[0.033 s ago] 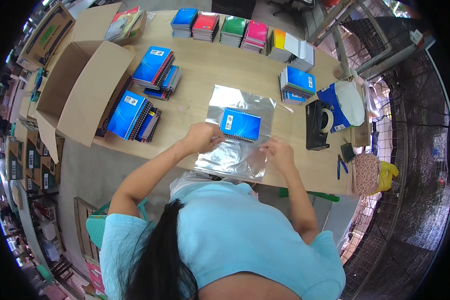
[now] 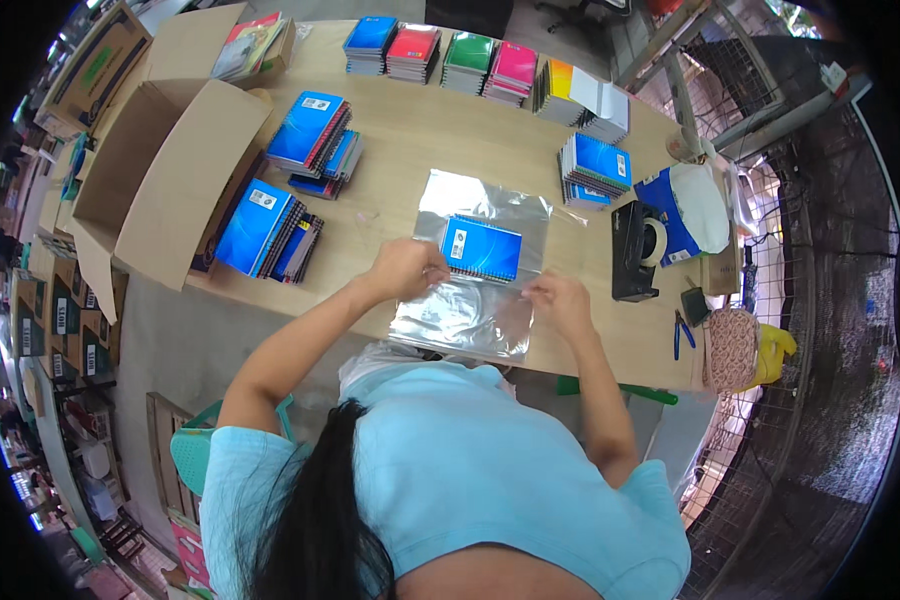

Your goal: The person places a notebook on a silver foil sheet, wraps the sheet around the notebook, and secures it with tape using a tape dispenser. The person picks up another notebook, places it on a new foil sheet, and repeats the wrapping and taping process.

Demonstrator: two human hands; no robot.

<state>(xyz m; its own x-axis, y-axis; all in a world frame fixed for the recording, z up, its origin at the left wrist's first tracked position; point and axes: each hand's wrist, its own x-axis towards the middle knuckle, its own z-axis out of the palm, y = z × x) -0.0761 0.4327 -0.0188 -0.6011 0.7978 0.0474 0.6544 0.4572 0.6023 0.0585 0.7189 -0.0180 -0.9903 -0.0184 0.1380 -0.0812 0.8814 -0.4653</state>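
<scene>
A blue spiral notebook, perhaps with others beneath it, lies on a sheet of clear plastic film on the table in front of me. Its wire binding runs along the edge nearest me. My left hand is closed at the notebook's near left corner, its fingertips pinching the film. At the film's right side, my right hand has thumb and fingers pressed together on the plastic, a little apart from the notebook.
Stacks of blue notebooks stand left beside an open cardboard box. Coloured notebook stacks line the far edge. On the right are another blue stack, a black tape dispenser, blue-handled pliers and a patterned pouch.
Both hands have shifted very slightly. The notebook and the film lie where they were.
</scene>
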